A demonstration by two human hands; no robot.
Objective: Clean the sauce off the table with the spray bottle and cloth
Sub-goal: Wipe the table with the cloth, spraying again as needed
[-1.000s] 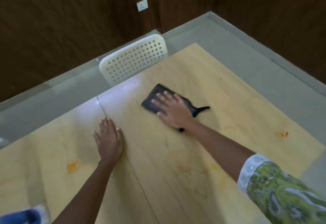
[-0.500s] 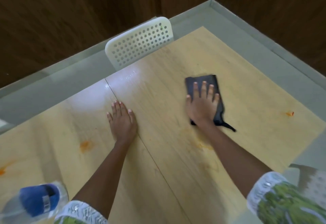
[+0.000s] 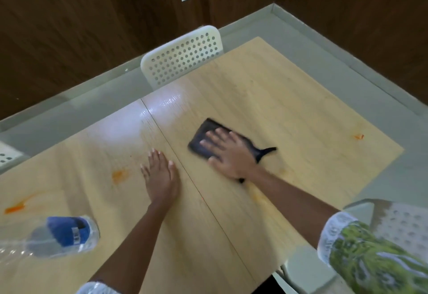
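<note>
My right hand (image 3: 228, 152) presses flat, fingers spread, on a dark folded cloth (image 3: 201, 139) near the middle of the light wooden table (image 3: 266, 99). My left hand (image 3: 161, 175) rests flat on the table just left of the seam between the two tabletops. Orange sauce stains show to the left of my left hand (image 3: 119, 175), at the far left edge (image 3: 16, 208), near my right wrist (image 3: 257, 195) and at the far right (image 3: 359, 136). A clear bottle with a blue label (image 3: 67, 236) lies at the lower left; its spray head is out of view.
A white perforated chair (image 3: 183, 60) stands at the table's far side, another (image 3: 398, 224) at the near right, and part of a third (image 3: 7, 156) at the left. Dark wood-panelled walls close off the corner behind a grey floor.
My right hand has slid the cloth to the left across the table and turned it slantwise. My left hand has stayed flat in place. The view shifted slightly.
</note>
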